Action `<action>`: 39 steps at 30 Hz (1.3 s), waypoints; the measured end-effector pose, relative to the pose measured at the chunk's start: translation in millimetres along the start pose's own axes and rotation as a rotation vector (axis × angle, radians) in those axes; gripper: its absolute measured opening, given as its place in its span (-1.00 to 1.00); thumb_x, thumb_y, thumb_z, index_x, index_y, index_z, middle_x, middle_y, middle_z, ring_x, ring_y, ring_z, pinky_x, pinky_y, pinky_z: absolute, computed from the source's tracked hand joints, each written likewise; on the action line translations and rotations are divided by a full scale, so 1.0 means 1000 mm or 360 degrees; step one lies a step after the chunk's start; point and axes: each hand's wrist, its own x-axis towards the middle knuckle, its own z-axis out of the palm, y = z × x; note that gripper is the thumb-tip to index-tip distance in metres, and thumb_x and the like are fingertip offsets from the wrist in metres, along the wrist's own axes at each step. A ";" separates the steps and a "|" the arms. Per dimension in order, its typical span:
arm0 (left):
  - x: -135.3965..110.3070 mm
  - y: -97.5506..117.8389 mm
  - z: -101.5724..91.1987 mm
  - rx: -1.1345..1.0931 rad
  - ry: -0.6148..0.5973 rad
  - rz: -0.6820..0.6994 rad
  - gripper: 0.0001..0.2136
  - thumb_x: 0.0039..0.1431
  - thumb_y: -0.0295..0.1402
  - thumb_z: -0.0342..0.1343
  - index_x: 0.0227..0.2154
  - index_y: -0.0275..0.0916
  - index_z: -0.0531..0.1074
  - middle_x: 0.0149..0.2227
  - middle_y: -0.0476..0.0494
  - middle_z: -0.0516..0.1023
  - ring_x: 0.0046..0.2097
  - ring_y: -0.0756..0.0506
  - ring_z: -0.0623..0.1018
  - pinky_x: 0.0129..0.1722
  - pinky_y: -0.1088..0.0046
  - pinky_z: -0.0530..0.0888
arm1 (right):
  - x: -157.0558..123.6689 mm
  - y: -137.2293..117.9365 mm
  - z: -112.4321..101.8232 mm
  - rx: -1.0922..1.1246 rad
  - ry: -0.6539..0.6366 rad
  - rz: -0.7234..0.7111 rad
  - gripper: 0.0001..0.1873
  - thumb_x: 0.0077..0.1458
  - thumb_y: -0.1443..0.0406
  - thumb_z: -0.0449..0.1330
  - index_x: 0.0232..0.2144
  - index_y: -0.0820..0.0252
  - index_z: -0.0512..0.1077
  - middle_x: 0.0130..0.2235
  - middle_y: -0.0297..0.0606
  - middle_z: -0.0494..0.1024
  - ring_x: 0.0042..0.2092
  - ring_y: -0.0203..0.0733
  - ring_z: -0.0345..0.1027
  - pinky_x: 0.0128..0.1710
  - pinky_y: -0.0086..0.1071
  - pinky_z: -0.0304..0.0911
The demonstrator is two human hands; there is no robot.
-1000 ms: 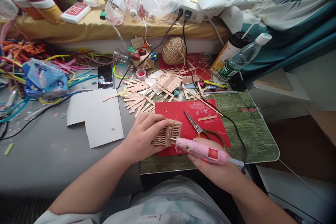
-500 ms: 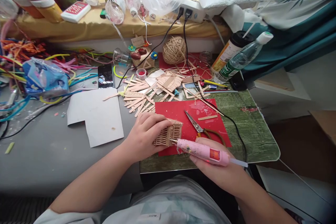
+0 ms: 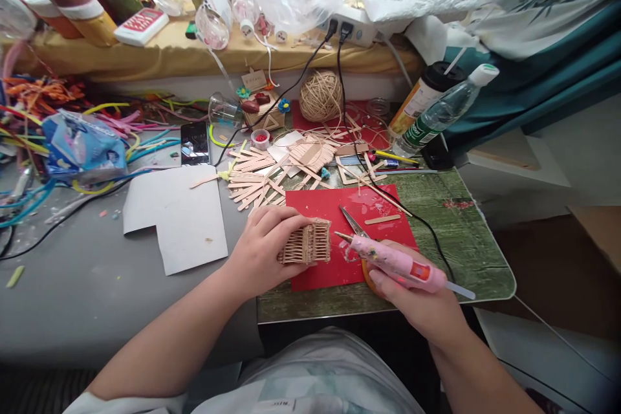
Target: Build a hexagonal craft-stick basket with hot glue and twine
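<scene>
Between the thumb and fingers of my left hand (image 3: 264, 242) is a small twine-wrapped box (image 3: 310, 242) with slatted sides, held over a red sheet (image 3: 310, 204). My right hand (image 3: 422, 304) is wrapped around a pink hot glue gun (image 3: 398, 263). Its metal nozzle points left, a short gap away from the box, and a clear glue stick (image 3: 460, 290) pokes out of its back end. Scissors (image 3: 353, 220) lie on the red sheet, their handles mostly covered by the glue gun and my right hand. A single craft stick (image 3: 382, 219) rests just beyond them.
Piled craft sticks (image 3: 257, 178) and a twine ball (image 3: 321, 96) lie behind the red sheet. A black cable (image 3: 429, 233) crosses the right side. White card (image 3: 187, 226) sits to the left, and a water bottle (image 3: 444, 110) stands at the back right.
My right hand has drawn the glue gun rightward, so its nozzle has come off the twine box. My left hand has shifted the box slightly left and turned it a little.
</scene>
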 end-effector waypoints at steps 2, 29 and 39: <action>0.001 0.001 -0.001 -0.0069 0.0014 -0.0065 -0.43 0.14 -0.20 0.42 0.18 -0.10 0.38 0.11 -0.26 0.51 0.12 -0.27 0.51 0.20 0.05 0.43 | -0.001 0.003 -0.001 0.0028 0.0032 -0.0059 -0.82 0.24 0.17 0.35 -0.15 0.07 0.60 -0.11 -0.14 0.65 -0.14 0.01 0.52 -0.19 -0.20 0.45; 0.005 0.002 -0.002 -0.0191 -0.0027 -0.0258 -0.44 0.11 -0.20 0.45 0.14 -0.09 0.42 0.11 -0.23 0.51 0.17 -0.29 0.50 0.20 0.03 0.45 | 0.014 -0.027 0.029 -0.0111 -0.0425 0.0193 -0.80 0.25 0.18 0.25 -0.39 0.12 0.40 -0.40 -0.37 0.43 -0.38 -0.24 0.28 -0.39 -0.38 0.18; 0.004 -0.004 -0.004 -0.0273 -0.0067 -0.0357 -0.36 0.05 -0.15 0.50 0.17 -0.07 0.42 0.16 -0.23 0.48 0.21 -0.30 0.47 0.25 0.03 0.44 | 0.010 -0.017 0.018 0.0082 -0.0423 0.0155 -0.81 0.22 0.22 0.30 -0.38 0.12 0.40 -0.41 -0.38 0.41 -0.37 -0.24 0.25 -0.37 -0.37 0.18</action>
